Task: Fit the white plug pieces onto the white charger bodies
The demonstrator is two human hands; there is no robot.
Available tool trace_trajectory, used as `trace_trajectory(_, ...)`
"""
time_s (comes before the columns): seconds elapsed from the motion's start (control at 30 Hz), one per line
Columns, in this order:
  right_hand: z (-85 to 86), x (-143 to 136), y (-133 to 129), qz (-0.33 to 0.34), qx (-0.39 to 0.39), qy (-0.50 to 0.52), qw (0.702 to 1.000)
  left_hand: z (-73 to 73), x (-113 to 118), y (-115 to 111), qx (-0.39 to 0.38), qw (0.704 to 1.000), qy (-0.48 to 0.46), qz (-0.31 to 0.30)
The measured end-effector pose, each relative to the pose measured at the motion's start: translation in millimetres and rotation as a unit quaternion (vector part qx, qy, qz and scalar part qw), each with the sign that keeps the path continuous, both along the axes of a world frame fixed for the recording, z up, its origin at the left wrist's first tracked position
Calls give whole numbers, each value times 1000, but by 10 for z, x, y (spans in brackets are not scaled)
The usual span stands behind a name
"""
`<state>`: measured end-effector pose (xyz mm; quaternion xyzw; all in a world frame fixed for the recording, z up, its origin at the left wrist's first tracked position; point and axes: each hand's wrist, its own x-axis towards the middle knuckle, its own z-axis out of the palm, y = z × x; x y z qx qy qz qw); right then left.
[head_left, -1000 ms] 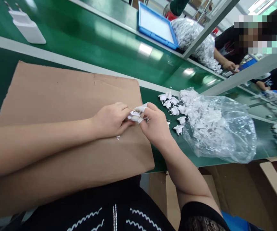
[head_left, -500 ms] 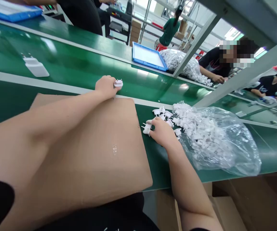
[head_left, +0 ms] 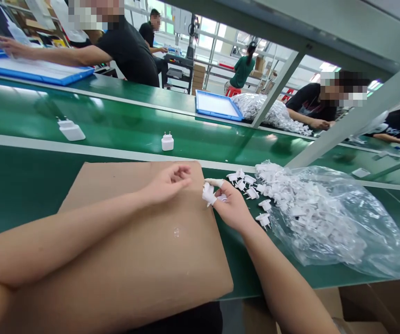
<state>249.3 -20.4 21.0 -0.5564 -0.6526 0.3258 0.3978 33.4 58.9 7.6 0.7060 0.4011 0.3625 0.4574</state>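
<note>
My left hand point(head_left: 172, 182) hovers above the cardboard sheet point(head_left: 144, 241), fingers loosely curled and apart, with nothing seen in it. My right hand point(head_left: 230, 202), with white covers on thumb and index fingertips, pinches a white plug part point(head_left: 207, 193) at the cardboard's right edge. Another white piece shows partly in its palm. Several white plug parts point(head_left: 251, 192) lie loose to the right, beside a clear plastic bag point(head_left: 311, 213) full of them. On the green belt point(head_left: 123, 127) stand a white charger point(head_left: 167, 141) and, farther left, another white charger point(head_left: 71, 130).
Across the belt are a blue-rimmed tray point(head_left: 219, 105), a bag of parts point(head_left: 258, 109) and more blue trays point(head_left: 36, 74), over which a person's arm reaches. A slanted metal post point(head_left: 352, 111) rises at the right. Open cardboard boxes point(head_left: 380, 301) sit below the bench edge.
My left hand has let go of the white charger, which now stands on the belt, and has drawn back over the cardboard. My right hand has brought its plug part to the cardboard's edge. The view has shifted.
</note>
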Motion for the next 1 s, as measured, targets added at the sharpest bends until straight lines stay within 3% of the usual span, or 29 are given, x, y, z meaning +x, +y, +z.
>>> trace_trajectory(0.1,-56,-126,-44,28,-45,76,996,-45,26,-322,-166,970,-124,-126)
trace_trajectory(0.17,-81,-175,-64,56,-72,107,990,-86,35,-395,-241,942,-178,-150)
trace_trajectory(0.23,-92,-202,-74,78,-87,122,986,-132,41,-400,-266,932,-210,-128)
trace_trajectory(0.4,-99,-220,-65,64,-52,105,991,-195,42,-384,-239,939,-237,-64)
trace_trajectory(0.5,-94,-212,-39,8,-100,149,984,-192,31,-395,-211,950,-223,-49)
trace_trajectory(0.67,-8,-209,-4,-26,-265,306,914,-177,6,-383,-145,973,-177,-29)
trace_trajectory(0.77,37,-212,-2,-14,-305,337,891,-180,-1,-368,-119,979,-164,-27)
trace_trajectory(1.0,-10,-193,-24,-23,-274,330,903,-194,9,-355,-104,987,-123,-25)
